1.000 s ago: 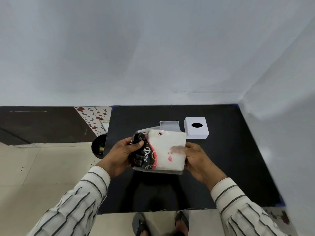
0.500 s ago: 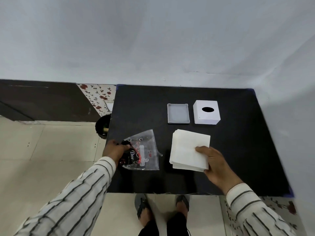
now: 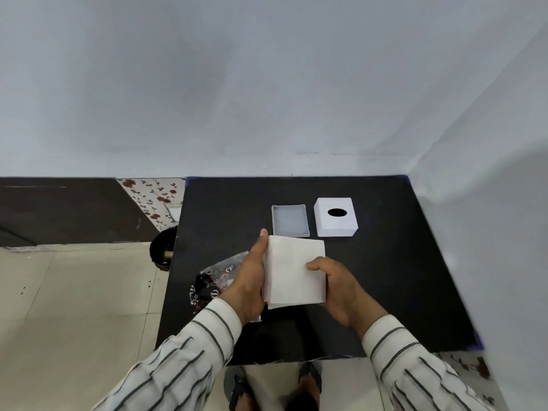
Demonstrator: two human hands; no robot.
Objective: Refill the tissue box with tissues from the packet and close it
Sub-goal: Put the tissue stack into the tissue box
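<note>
A thick stack of white tissues [image 3: 293, 272] is held over the black table [image 3: 385, 277] between both hands. My left hand [image 3: 249, 280] clasps its left edge, thumb along the top corner. My right hand [image 3: 338, 287] grips the right edge, thumb on the top sheet. The emptied clear plastic packet [image 3: 213, 277] with black and red print lies on the table at the left, partly hidden under my left wrist. Farther back sit the shallow white tray of the tissue box [image 3: 290, 221], empty, and to its right the white box cover [image 3: 336, 217] with a dark oval slot on top.
A white wall runs behind the table and along its right side. Left of the table are a tiled floor, a dark round bin [image 3: 163, 247] and a flower-patterned panel [image 3: 154, 200]. My sandalled feet [image 3: 275, 387] show below the table's front edge.
The tissues came out of the packet; my left hand laid the packet on the table and let it go. Now it has joined my right hand on the stack, lifted nearer the tray.
</note>
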